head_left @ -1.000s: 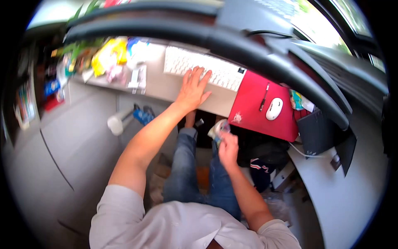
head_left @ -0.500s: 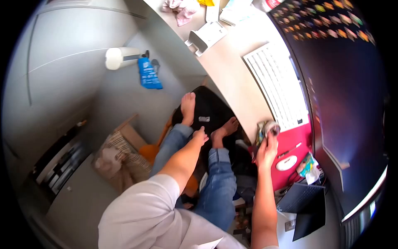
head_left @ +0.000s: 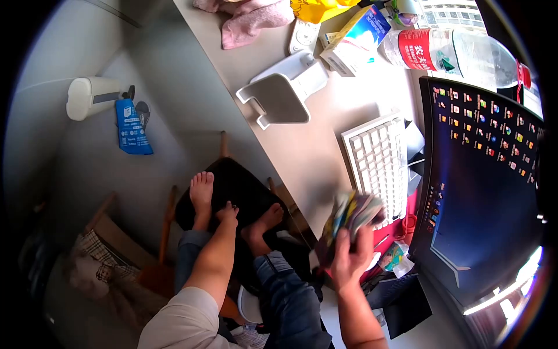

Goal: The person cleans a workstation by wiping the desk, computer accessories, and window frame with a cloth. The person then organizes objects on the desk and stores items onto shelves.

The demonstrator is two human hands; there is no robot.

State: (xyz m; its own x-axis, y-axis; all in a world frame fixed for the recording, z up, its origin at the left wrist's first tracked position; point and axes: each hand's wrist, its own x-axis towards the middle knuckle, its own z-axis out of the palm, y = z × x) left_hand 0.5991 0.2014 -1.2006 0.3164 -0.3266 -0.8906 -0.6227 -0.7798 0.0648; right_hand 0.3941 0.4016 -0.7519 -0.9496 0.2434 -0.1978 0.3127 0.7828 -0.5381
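Note:
My right hand grips a patterned, many-coloured cloth-like bundle. Its folds are blurred, and I cannot make out its exact kind. The hand holds it above the desk edge, just before the white keyboard. My left hand is stretched forward between my bare feet, over the dark chair seat. Its fingers look loosely apart, small in view, with nothing visible in them.
On the desk are a white stand, a blue-and-yellow box, a pink cloth and a large water bottle. A monitor stands behind the keyboard. A blue packet hangs beside a white container.
The view has swung toward the desk's far end, bringing the bottle and box into sight. My right hand has lifted the patterned bundle nearer; my left hand remains by my feet.

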